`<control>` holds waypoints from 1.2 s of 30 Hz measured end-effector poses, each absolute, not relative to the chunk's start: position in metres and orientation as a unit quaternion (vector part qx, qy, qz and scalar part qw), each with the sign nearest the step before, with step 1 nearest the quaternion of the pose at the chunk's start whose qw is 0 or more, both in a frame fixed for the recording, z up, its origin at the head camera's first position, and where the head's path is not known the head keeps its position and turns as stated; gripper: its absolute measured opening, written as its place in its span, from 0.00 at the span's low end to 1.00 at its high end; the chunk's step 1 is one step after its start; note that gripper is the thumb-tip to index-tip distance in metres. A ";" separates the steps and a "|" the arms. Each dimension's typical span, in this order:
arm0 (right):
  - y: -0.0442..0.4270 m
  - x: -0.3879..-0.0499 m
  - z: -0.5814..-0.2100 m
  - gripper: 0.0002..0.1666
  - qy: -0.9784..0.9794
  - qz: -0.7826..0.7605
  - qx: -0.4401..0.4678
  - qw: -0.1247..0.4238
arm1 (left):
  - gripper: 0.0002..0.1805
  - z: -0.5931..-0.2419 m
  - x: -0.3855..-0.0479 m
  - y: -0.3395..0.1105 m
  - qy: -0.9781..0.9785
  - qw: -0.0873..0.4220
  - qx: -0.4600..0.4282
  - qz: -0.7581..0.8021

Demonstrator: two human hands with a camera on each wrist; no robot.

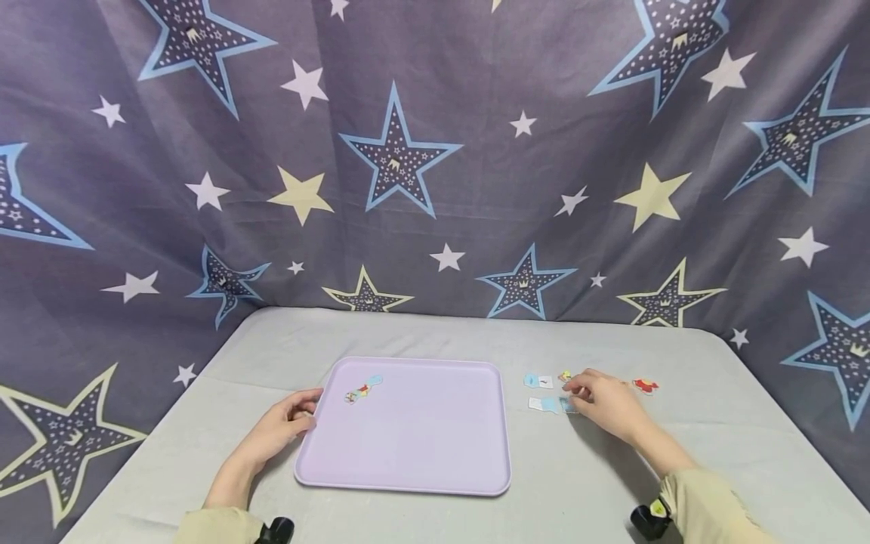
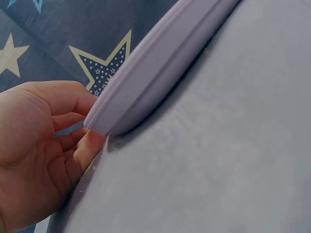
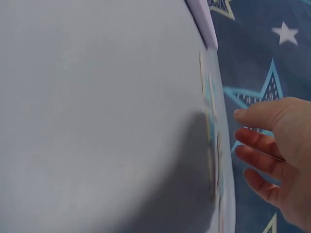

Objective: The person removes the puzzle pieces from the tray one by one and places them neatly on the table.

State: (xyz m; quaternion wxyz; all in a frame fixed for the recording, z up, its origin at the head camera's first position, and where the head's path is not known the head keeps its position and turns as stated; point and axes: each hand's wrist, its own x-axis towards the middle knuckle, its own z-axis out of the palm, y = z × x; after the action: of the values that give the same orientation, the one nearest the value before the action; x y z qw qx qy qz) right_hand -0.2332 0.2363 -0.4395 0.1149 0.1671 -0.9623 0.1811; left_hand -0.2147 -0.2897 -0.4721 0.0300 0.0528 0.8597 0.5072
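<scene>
A lilac tray [image 1: 408, 427] lies flat on the table. My left hand [image 1: 282, 427] grips its left rim; the left wrist view shows the thumb at the rim [image 2: 146, 68] and other fingers curled below it. Near the tray's upper left corner lies a small strip of colourful cutout pieces [image 1: 363, 389]. My right hand [image 1: 605, 400] hovers over flat cutout pieces right of the tray, its thumb and fingers apart with nothing between them. A blue-and-white piece [image 1: 538, 381] and another pale blue piece [image 1: 544, 405] lie left of its fingertips. A yellowish piece [image 1: 565, 375] is partly covered by the fingers.
A red cutout piece [image 1: 646, 386] lies on the table beyond the right hand. Grey cloth covers the table [image 1: 435, 521]. A dark star-patterned curtain [image 1: 435, 174] hangs behind its back edge. Black wrist devices [image 1: 650, 521] sit by both cuffs.
</scene>
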 end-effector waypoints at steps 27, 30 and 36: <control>0.094 -0.258 -0.422 0.10 -0.924 0.206 0.304 0.104 | 0.31 -0.470 -0.212 -0.292 0.859 0.039 0.041 0.509; 0.078 -0.261 -0.420 0.11 -0.923 0.200 0.314 0.097 | 0.30 -0.470 -0.213 -0.290 0.859 0.034 0.050 0.508; 0.049 -0.265 -0.418 0.12 -0.919 0.197 0.331 0.085 | 0.30 -0.472 -0.215 -0.289 0.858 0.025 0.053 0.511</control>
State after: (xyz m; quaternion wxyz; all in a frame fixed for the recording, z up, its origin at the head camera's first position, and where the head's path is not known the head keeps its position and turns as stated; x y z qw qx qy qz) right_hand -0.2651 0.0491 -0.4176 0.0855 0.3310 -0.9189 0.1968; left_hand -0.2150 -0.2890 -0.4718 0.0247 0.0525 0.8577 0.5109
